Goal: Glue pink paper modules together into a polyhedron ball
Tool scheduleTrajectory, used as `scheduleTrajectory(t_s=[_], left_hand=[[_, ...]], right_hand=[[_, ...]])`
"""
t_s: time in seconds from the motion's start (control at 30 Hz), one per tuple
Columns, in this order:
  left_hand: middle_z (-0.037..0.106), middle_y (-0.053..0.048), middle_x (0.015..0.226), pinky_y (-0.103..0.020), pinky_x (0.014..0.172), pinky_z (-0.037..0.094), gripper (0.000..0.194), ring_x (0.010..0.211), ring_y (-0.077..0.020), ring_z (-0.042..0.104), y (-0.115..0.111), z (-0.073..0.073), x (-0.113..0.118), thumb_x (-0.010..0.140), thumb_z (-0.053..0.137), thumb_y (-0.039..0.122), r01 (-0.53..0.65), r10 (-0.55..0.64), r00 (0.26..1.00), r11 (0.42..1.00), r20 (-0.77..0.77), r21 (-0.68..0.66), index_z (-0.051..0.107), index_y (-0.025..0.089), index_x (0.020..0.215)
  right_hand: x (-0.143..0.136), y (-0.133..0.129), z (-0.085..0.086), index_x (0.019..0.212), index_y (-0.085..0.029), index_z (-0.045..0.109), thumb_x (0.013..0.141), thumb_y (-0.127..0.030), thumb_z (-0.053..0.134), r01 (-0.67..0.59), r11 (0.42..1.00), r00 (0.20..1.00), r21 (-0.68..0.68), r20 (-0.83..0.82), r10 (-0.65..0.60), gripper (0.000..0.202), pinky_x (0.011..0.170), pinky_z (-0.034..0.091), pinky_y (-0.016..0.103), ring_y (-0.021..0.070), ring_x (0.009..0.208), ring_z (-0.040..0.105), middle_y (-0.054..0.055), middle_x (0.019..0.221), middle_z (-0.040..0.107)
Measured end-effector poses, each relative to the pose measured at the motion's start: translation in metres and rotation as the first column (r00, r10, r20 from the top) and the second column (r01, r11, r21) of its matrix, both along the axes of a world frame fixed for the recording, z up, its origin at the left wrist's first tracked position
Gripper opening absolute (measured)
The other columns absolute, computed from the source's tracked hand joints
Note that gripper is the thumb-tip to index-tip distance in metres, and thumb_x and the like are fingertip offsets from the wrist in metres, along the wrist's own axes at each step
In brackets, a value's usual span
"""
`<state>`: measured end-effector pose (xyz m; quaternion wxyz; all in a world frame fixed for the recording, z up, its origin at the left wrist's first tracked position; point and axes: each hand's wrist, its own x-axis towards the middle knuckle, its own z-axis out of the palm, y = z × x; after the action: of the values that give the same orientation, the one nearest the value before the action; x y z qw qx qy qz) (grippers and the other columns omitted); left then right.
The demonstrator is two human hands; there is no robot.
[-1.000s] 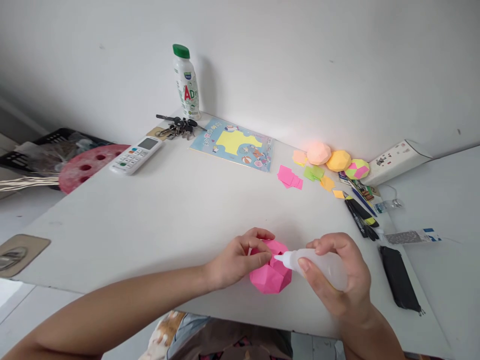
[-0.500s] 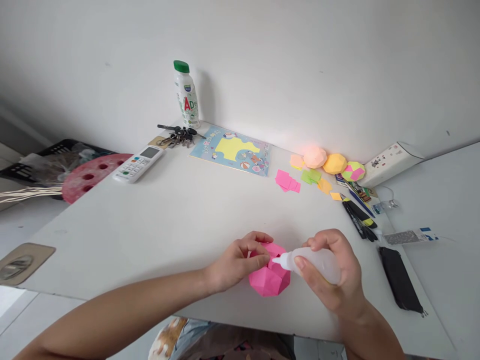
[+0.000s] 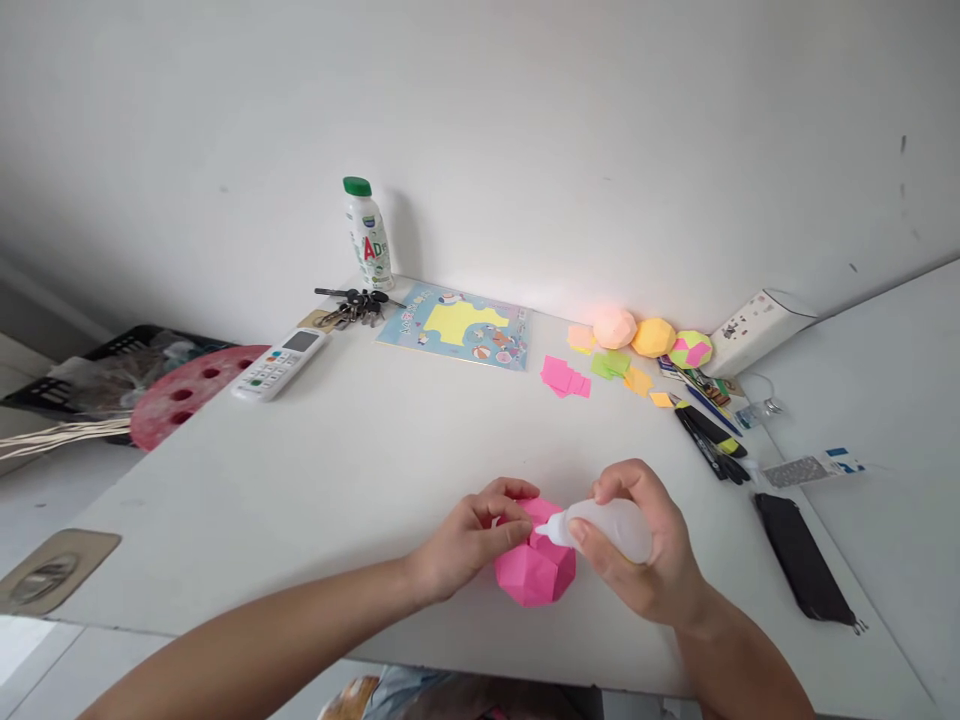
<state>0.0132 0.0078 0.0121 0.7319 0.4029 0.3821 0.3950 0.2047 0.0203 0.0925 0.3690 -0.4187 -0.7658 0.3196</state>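
Note:
A pink faceted paper ball [image 3: 534,575] rests on the white table near its front edge. My left hand [image 3: 476,535] reaches over the ball's left side, its thumb and fingers closed on the paper at the top. In my right hand [image 3: 656,560] is a white squeeze glue bottle [image 3: 616,525], held tilted with the thumb and fingers wrapped round it. Its narrow nozzle points left at the ball's top, close to my left fingertips. Whether the tip touches the paper I cannot tell.
Pink paper pieces [image 3: 564,377] and green ones [image 3: 611,364] lie farther back. Finished-looking balls in peach [image 3: 615,328], yellow [image 3: 653,337] and green-pink [image 3: 691,349] line the wall. A remote [image 3: 281,365], keys [image 3: 362,306], a drink bottle [image 3: 369,240] and a black pouch [image 3: 804,560] stand or lie around.
The camera view has shifted, so the background sits lower. My right hand and the glue bottle have moved slightly left along with it. Both hands keep their holds.

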Motion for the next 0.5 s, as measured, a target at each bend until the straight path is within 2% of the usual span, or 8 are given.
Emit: scheduleTrajectory(t_s=[0.17, 0.5], left_hand=[[0.052, -0.008, 0.119, -0.036, 0.084, 0.046, 0.031, 0.098, -0.0226, 0.055, -0.0002, 0.0001, 0.0005, 0.068, 0.079, 0.047, -0.020, 0.020, 1.000, 1.000, 0.005, -0.009, 0.073, 0.017, 0.067], [0.052, -0.008, 0.121, -0.037, 0.086, 0.046, 0.029, 0.099, -0.0236, 0.056, -0.0006, 0.0013, 0.0000, 0.070, 0.078, 0.045, -0.015, 0.015, 1.000, 1.000, -0.004, -0.013, 0.074, 0.016, 0.068]], right_hand=[[0.0008, 0.0005, 0.0035, 0.085, -0.025, 0.046, 0.081, -0.022, 0.062, 0.002, 0.997, 1.000, 0.078, 0.028, -0.004, 0.017, 0.041, 0.042, 0.022, 0.0115, 0.047, 0.048, -0.007, 0.060, 0.050], [-0.0016, -0.0010, 0.0033, 0.088, -0.025, 0.044, 0.082, -0.018, 0.060, -0.067, 0.994, 0.998, 0.081, 0.008, 0.067, 0.019, 0.046, 0.042, 0.023, 0.0111, 0.049, 0.047, -0.007, 0.063, 0.050]])
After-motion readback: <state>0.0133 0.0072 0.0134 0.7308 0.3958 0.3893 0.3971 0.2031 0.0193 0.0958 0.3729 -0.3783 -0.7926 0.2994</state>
